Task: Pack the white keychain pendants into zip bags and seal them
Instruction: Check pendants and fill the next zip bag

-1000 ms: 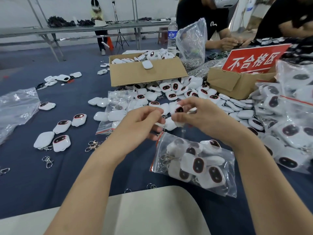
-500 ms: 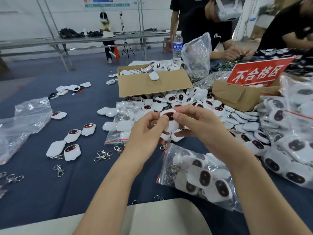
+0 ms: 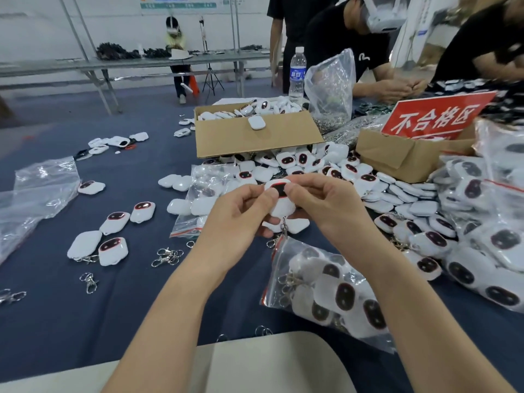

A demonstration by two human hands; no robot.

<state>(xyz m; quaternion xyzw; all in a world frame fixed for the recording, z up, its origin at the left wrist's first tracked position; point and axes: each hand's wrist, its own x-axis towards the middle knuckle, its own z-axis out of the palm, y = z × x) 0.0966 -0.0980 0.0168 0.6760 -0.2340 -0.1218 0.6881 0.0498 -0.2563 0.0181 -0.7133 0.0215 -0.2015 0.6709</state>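
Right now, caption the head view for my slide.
Left hand and right hand pinch a white keychain pendant beside a filled zip bag on a blue table.

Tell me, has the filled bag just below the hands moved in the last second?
No. The bag lies just as far from the near corner of the box as before; only the camera shifted.

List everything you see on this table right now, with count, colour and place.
held pendant: one, white with dark face, between both hands
zip bags: several, clear; nearest, filled with pendants, beside right forearm
loose pendants: many, white, piled behind the hands
cardboard boxes: two, brown, behind the pile
red sign: one, far right
water bottle: one, clear, behind the boxes
metal clasps: several, silver, left of the hands
left hand: pinches held pendant
right hand: pinches held pendant
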